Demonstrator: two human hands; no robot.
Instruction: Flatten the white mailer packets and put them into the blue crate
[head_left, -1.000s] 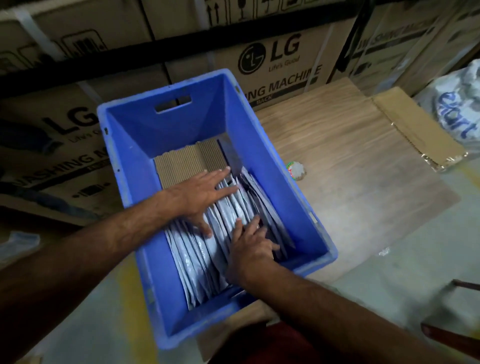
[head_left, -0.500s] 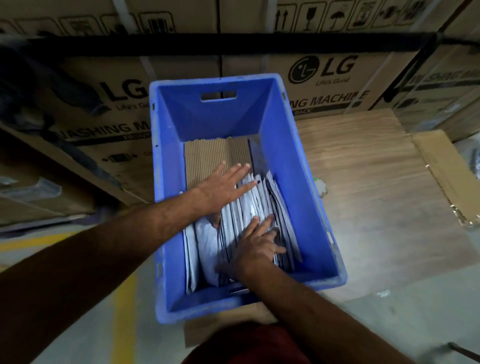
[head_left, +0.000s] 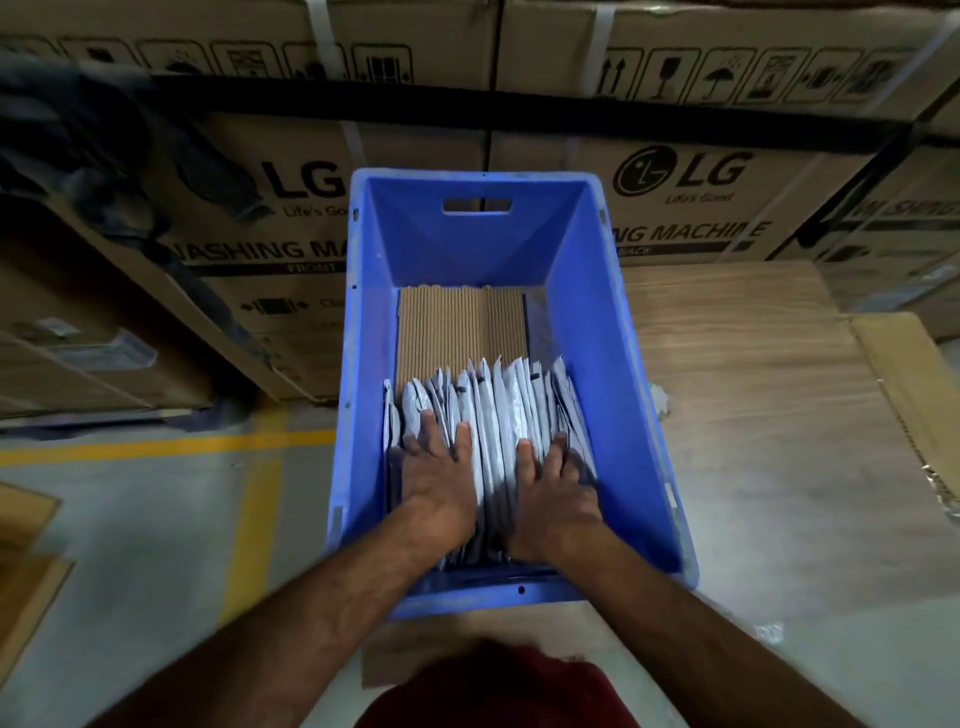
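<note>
Both forearms are stretched forward into the blue crate (head_left: 587, 332). The left hand (head_left: 435, 475) and right hand (head_left: 556, 491) are laid palm-down, side by side, fingers straight and slightly spread, pressed on the white mailer packets (head_left: 493, 415). Nothing is gripped. The packets are stood on edge in a row in the crate's near half, over a corrugated cardboard sheet (head_left: 457, 327).

Stacked LG washing-machine cartons (head_left: 691, 171) are seen behind, with a wood-grain board (head_left: 753, 415) on the grey floor, crossed by yellow floor lines (head_left: 249, 499); flattened cardboard (head_left: 914, 395) lies beside it.
</note>
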